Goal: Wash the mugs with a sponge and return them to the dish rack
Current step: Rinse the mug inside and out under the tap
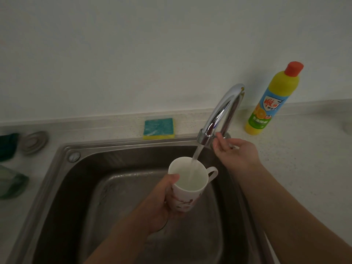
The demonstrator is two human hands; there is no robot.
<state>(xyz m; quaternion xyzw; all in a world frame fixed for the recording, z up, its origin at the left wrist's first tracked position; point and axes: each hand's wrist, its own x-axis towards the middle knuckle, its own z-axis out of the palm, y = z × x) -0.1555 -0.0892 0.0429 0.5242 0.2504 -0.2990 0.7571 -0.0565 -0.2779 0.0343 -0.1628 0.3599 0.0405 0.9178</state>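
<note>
A white mug (187, 184) with a reddish floral print is held upright over the steel sink (62, 180), gripped from the left by my left hand (162, 202). Water streams from the chrome faucet (221, 115) into the mug. The mug's handle points right. My right hand (235, 152) rests at the faucet's base, fingers curled around the lever there, which is mostly hidden. A teal and yellow sponge (159, 128) lies flat on the counter behind the sink, apart from both hands.
A yellow dish soap bottle (270, 100) with a red cap stands right of the faucet. At the left edge lie a round metal sink plug (34, 141) and blurred dark green and glassy objects (11, 181). White counter stretches to the right.
</note>
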